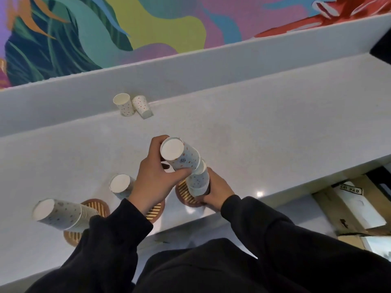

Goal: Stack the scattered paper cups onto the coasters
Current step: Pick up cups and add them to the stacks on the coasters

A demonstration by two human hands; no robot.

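Head view, largest thing first: what's in front of me?

You face a pale worktop (275, 127) below a bright mural (148, 24). Your left hand (152, 185) has its fingers (157, 142) curled round an upturned paper cup (182, 155), tilted over the top of the near stack (198, 182). Your right hand (218, 191) grips that stack low down, on a round coaster (185, 196).

And smaller?

Left of you are a tall stack (57, 214) and a short stack (121, 186). By the back ledge, well apart, an upright cup (123, 104) stands just beside a tipped cup (142, 106).
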